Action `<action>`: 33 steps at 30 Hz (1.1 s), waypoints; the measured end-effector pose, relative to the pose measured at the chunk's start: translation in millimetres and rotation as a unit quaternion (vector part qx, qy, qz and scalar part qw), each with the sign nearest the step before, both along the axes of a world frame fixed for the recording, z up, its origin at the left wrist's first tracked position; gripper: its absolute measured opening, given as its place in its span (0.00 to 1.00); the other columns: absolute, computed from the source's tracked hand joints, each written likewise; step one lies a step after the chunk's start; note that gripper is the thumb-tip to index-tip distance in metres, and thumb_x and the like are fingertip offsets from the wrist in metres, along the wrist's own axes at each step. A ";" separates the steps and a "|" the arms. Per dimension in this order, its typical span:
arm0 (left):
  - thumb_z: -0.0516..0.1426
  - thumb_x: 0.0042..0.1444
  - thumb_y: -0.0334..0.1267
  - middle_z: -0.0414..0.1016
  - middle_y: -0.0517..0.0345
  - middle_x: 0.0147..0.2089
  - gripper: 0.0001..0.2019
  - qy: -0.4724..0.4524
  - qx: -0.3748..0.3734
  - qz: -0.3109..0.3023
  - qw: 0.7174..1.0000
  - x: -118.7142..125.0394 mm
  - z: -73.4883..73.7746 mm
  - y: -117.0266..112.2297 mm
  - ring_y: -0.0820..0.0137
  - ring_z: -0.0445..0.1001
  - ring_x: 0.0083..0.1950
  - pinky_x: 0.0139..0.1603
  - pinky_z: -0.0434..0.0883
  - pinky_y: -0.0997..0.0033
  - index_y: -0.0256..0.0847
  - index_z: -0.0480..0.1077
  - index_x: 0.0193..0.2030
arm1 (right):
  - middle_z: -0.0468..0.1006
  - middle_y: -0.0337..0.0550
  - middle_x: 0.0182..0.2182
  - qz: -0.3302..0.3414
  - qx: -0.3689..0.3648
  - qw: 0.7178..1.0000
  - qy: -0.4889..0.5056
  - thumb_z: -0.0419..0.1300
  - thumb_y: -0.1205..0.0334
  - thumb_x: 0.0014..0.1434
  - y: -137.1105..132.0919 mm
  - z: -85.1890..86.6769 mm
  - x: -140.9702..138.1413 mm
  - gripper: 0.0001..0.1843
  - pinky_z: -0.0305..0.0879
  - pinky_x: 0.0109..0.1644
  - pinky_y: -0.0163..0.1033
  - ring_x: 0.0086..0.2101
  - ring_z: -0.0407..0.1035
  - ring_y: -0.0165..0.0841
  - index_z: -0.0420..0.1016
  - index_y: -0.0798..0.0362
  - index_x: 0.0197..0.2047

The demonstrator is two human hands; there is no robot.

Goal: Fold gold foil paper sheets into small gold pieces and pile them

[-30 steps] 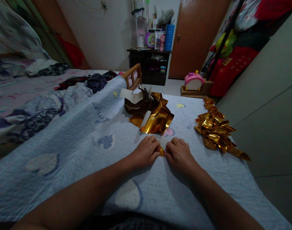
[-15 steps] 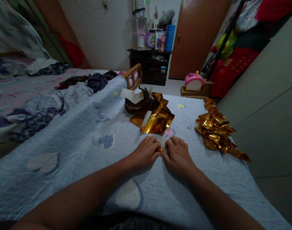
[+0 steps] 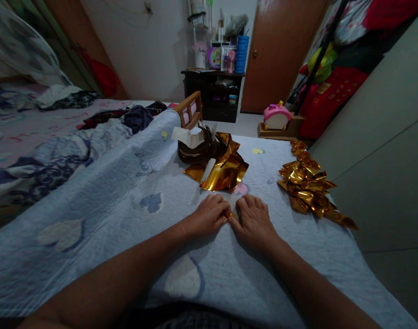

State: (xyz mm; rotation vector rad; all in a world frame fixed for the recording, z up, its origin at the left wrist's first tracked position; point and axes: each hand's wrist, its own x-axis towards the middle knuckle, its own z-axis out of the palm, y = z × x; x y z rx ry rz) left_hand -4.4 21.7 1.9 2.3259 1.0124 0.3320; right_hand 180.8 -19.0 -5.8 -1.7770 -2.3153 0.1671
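Between my two hands is a small piece of gold foil paper, mostly hidden by the fingers. My left hand is closed on its left side, thumb and fingers pinched together. From the other side, my right hand grips it, the thumb pressed toward the left hand. Both hands rest low on the light blue quilt. Just beyond them lies a loose stack of gold foil sheets, with brown and whitish undersides showing. Off to the right is a pile of folded gold foil pieces.
A wooden bed-end rail stands at the far edge of the quilt. Rumpled clothes lie on a bed at left, by a fan. A pink toy case sits beyond, and a pale cabinet borders the right side.
My fingers have shifted slightly on the gold foil paper, the right thumb moving a little closer to the left hand. The stack and the pile lie as before.
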 end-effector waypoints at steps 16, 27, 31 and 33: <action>0.59 0.59 0.29 0.69 0.55 0.44 0.04 0.006 -0.012 0.012 1.000 1.4 1.4 -1.2 0.62 0.65 0.50 0.54 0.65 0.62 0.41 0.69 0.39 | 0.68 0.51 0.58 0.021 -0.019 0.999 0.038 0.61 0.52 0.63 0.2 -1.7 18.7 0.21 0.57 0.58 0.55 0.57 0.60 0.50 0.68 0.47 0.57; 0.57 0.57 0.29 0.68 0.55 0.44 0.05 0.005 0.004 0.020 1.000 0.8 0.6 -3.8 0.62 0.65 0.50 0.53 0.65 0.62 0.42 0.67 0.38 | 0.67 0.52 0.62 0.032 -0.043 0.998 0.035 0.61 0.61 0.60 2.7 -5.1 30.5 0.26 0.58 0.60 0.58 0.61 0.60 0.50 0.67 0.44 0.61; 0.57 0.58 0.28 0.68 0.55 0.44 0.05 -0.007 0.014 0.017 1.000 -0.3 -3.0 -5.6 0.62 0.65 0.50 0.53 0.65 0.61 0.42 0.67 0.39 | 0.66 0.52 0.62 0.036 -0.051 0.997 0.040 0.61 0.62 0.60 3.7 -4.1 31.5 0.27 0.58 0.61 0.58 0.61 0.59 0.50 0.67 0.45 0.62; 0.57 0.57 0.29 0.67 0.53 0.48 0.07 -0.014 0.026 0.024 0.999 -1.2 -5.5 -6.4 0.61 0.64 0.52 0.56 0.65 0.59 0.42 0.67 0.41 | 0.67 0.52 0.62 0.035 -0.057 0.997 0.042 0.60 0.62 0.59 3.9 -2.9 31.4 0.27 0.58 0.61 0.57 0.61 0.59 0.50 0.66 0.46 0.62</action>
